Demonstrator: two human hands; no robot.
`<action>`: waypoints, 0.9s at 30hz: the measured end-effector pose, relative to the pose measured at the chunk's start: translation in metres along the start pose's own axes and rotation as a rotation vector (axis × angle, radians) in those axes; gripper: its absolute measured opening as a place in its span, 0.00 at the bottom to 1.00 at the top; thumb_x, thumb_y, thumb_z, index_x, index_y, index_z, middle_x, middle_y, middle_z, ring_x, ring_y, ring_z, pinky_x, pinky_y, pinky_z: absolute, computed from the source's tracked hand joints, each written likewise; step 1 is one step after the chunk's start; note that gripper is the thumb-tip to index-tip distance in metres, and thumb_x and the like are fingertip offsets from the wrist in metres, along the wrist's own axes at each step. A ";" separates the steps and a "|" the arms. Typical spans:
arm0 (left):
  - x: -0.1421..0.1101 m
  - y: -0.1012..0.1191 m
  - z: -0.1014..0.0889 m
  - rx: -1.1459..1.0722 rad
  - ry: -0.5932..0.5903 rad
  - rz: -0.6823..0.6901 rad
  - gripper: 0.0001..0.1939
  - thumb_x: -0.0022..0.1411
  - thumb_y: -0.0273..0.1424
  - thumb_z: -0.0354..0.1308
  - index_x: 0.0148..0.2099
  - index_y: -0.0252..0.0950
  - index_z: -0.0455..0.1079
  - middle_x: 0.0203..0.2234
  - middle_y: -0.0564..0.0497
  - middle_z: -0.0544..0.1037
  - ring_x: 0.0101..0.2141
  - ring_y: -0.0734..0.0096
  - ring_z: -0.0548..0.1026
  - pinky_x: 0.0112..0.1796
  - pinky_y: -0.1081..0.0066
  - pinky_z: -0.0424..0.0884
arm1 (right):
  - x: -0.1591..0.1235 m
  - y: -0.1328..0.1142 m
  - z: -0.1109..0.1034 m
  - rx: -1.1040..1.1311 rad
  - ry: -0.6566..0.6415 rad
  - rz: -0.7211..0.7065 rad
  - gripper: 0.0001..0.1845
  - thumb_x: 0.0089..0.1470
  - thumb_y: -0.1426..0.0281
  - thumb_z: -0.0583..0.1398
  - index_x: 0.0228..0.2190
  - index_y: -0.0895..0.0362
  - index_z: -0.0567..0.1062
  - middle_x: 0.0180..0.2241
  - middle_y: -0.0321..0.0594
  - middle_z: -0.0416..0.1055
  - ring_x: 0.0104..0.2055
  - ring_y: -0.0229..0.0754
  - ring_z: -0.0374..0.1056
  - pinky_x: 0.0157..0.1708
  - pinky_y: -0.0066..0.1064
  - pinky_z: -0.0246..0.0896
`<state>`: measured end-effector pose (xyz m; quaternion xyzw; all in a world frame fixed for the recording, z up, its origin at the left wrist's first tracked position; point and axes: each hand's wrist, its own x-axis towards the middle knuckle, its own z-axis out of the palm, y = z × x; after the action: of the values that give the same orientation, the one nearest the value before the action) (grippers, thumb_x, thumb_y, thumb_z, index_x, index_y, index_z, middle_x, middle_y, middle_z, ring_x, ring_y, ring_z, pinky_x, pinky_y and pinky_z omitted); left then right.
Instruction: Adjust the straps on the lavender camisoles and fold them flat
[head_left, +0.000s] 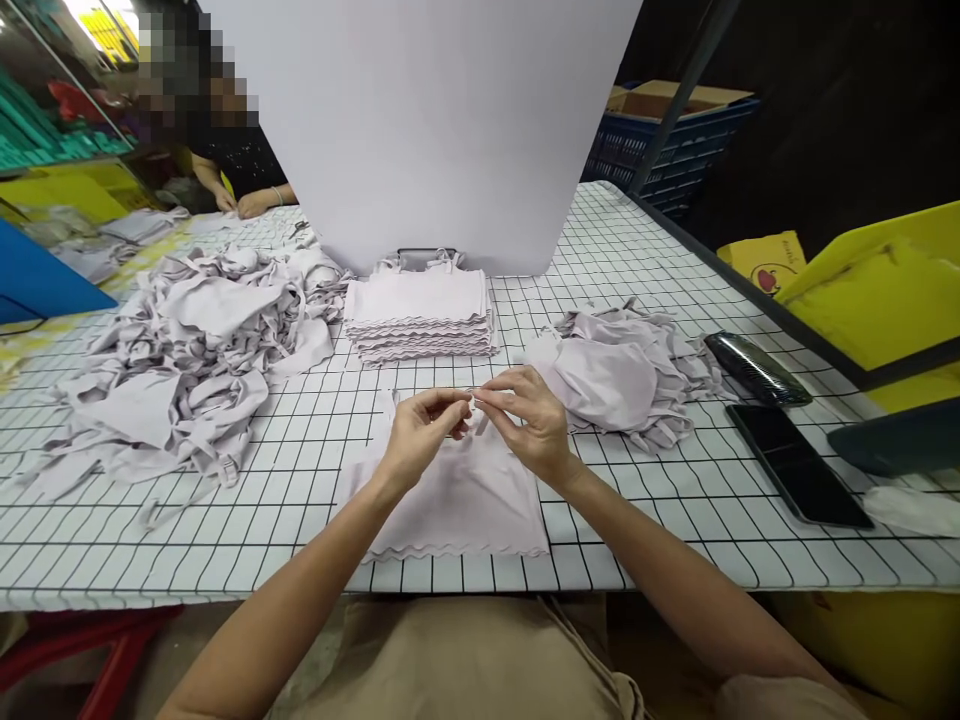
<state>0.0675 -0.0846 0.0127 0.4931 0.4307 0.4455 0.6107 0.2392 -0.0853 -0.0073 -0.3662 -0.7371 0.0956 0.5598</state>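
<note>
A pale lilac top (457, 500) lies flat on the checked table (300, 470) in front of me, its scalloped hem toward me. My left hand (420, 430) and my right hand (529, 415) meet above its upper edge, both pinching a thin strap (474, 400) of the top between fingertips. A neat stack of folded lilac tops (420, 315) sits just beyond my hands. A big loose heap of the same tops (195, 350) lies to the left, a smaller heap (622, 375) to the right.
A white board (427, 130) stands upright behind the stack. A black phone (795, 462) and a dark wrapped object (756, 367) lie at the right. Yellow bins (877, 290) and a blue crate (675, 145) stand beyond the table edge. Another person (232, 170) works at far left.
</note>
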 end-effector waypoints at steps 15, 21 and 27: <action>-0.005 -0.012 -0.006 0.189 -0.006 0.089 0.09 0.56 0.36 0.67 0.34 0.34 0.78 0.29 0.48 0.79 0.31 0.68 0.75 0.34 0.67 0.72 | 0.003 0.000 -0.012 0.180 -0.277 0.236 0.06 0.60 0.68 0.63 0.36 0.51 0.82 0.32 0.41 0.74 0.39 0.44 0.70 0.40 0.40 0.71; -0.022 -0.048 -0.024 0.904 -0.066 0.194 0.10 0.57 0.31 0.68 0.40 0.38 0.73 0.37 0.48 0.78 0.41 0.59 0.72 0.44 0.60 0.65 | -0.008 0.011 -0.018 0.118 -0.365 0.329 0.05 0.59 0.69 0.63 0.32 0.52 0.80 0.30 0.38 0.76 0.37 0.44 0.70 0.39 0.40 0.68; -0.026 -0.063 -0.027 0.981 -0.066 0.110 0.07 0.57 0.30 0.69 0.36 0.39 0.73 0.33 0.53 0.76 0.40 0.61 0.70 0.44 0.61 0.57 | -0.029 0.018 -0.005 0.167 -0.471 0.417 0.05 0.59 0.71 0.62 0.31 0.53 0.78 0.30 0.37 0.77 0.37 0.43 0.70 0.39 0.39 0.67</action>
<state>0.0430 -0.1112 -0.0512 0.7584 0.5432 0.2060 0.2955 0.2547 -0.0927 -0.0375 -0.4302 -0.7450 0.3503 0.3704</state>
